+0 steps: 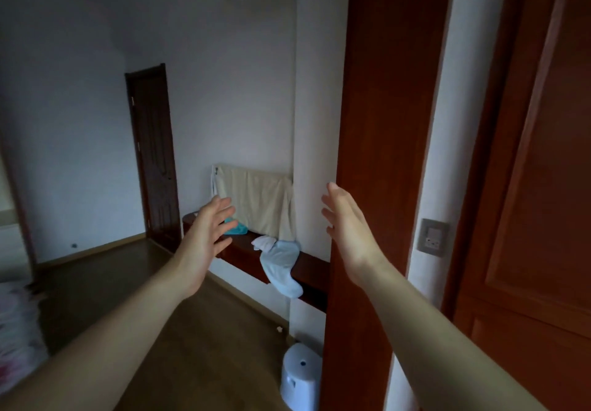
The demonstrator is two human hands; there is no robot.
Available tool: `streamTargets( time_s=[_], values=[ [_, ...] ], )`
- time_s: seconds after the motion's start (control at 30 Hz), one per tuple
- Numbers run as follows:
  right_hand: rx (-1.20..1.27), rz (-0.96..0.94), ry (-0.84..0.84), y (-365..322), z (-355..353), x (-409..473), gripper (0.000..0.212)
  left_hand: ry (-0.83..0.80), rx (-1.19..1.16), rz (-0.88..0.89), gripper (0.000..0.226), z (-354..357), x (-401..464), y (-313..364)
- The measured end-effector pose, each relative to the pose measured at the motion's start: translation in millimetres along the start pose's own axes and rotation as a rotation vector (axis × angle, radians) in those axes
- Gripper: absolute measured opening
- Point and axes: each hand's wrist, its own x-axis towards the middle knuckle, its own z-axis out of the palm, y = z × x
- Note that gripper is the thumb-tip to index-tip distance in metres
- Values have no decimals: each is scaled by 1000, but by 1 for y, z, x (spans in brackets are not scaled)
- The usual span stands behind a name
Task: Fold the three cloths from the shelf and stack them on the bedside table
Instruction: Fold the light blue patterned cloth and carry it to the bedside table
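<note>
Dim room, head view. Both bare arms reach forward into mid-frame. Left hand (209, 230): fingers straight and spread, released, holding nothing; slightly motion-blurred. Right hand (347, 218): fingers straight and close together, palm turned inward, also released and holding nothing.

Shelf (307, 271): dark polished wood, long and narrow, fixed low on the white wall at centre frame. Three cloths lie on it, unfolded:
- teal cloth (236, 229), crumpled, left end of the shelf, partly hidden behind the left fingers;
- white cloth (263, 243), small, bunched into a soft lump, mid-shelf;
- pale blue cloth (281, 266), soft and limp, draped over the shelf's front edge, lower end hanging down; it touches the white cloth.

Behind them a cream fabric sheet (259, 201), matte, hangs flat against the wall.

A reddish-brown wooden post (380, 122), smooth, runs vertically right of centre. A round white plastic stool (300, 375) sits on the brown wood floor (153, 298) at lower centre. A dark panelled door (153, 154) stands at left centre. A grey rectangular wall switch (432, 238) is at right.
</note>
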Motion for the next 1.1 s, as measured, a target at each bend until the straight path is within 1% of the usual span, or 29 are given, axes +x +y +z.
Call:
streamTargets(
  time_s=[0.03,0.13,0.17,0.3,0.37,0.5,0.63,0.77,0.87,0.9,0.97,1.0,1.1],
  values=[
    [-1,-7,8,8,5,20,36,5,1,-2,58,-3,21,-6],
    [-18,-2,43,33,21,87,57,15,10,-19,57,-15,90,-17],
    [-27,5,44,40,27,109,60,22,7,-20,56,-20,112,-20],
    [-24,3,58,64,45,181,61,35,4,-14,58,-32,192,-28],
    [-33,5,58,75,52,211,63,24,0,-25,56,-35,226,-36],
    [-20,-8,56,98,65,275,63,10,8,-36,59,-42,288,-56],
    [3,-31,59,126,76,343,70,27,11,-37,59,-52,352,-81],
    [25,-57,37,166,89,418,55,81,-2,-52,56,-58,431,-107],
    [44,-59,25,193,95,477,62,101,-22,-64,55,-59,492,-122],
    [55,-53,23,200,97,499,61,108,-28,-67,55,-57,514,-124],
    [74,-47,12,209,100,542,52,110,-25,-64,54,-55,558,-127],
    [84,-46,9,215,101,564,52,117,-21,-58,55,-54,579,-127],
    [113,-56,22,237,109,624,63,142,-12,-34,57,-56,634,-136]
  ],
)
